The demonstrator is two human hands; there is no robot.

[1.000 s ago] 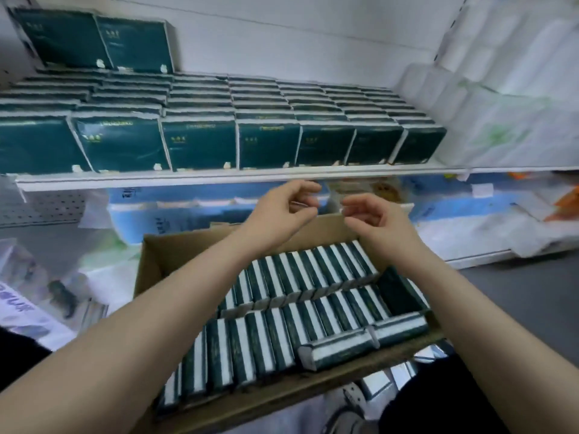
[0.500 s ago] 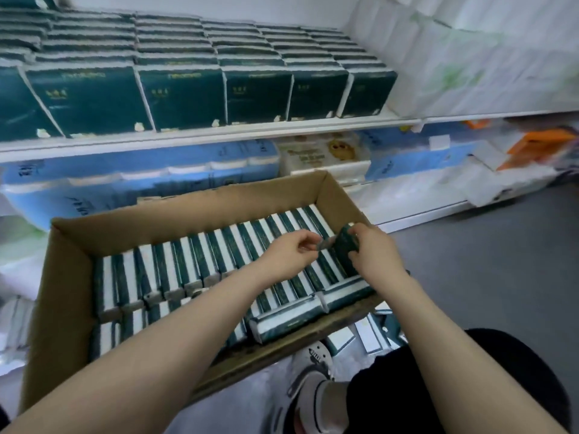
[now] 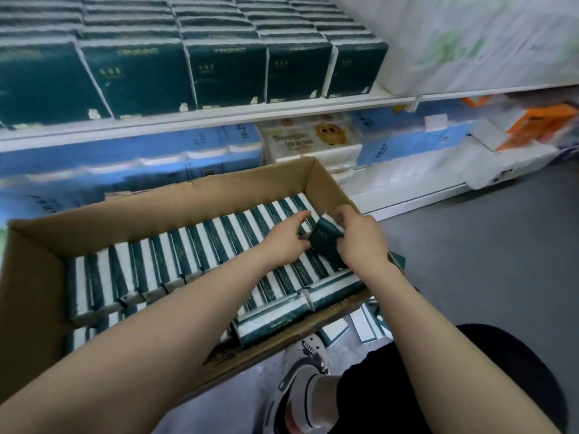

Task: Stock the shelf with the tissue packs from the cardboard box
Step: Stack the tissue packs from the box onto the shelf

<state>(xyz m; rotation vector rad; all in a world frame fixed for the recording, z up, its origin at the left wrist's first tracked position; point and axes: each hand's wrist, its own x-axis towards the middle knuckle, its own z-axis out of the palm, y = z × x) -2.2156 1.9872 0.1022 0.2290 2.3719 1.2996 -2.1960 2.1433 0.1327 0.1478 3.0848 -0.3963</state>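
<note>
Extraction step: right hand [image 3: 360,245] grips one tissue pack [image 3: 324,242], tilted up at the right end of the cardboard box [image 3: 94,220]. Left hand [image 3: 286,242] fingers curl at its other edge, hold unclear. Next, probably: lift clear, carry to shelf [image 3: 219,115].

One head-worn wide-angle view only; looks forward and steeply down, close above the open cardboard box [image 3: 194,198], facing the white shelf [image 3: 219,115] just beyond, with grey floor [image 3: 485,277] at the right.

Grey floor [image 3: 485,277], white metal shelving [image 3: 219,115]
</note>
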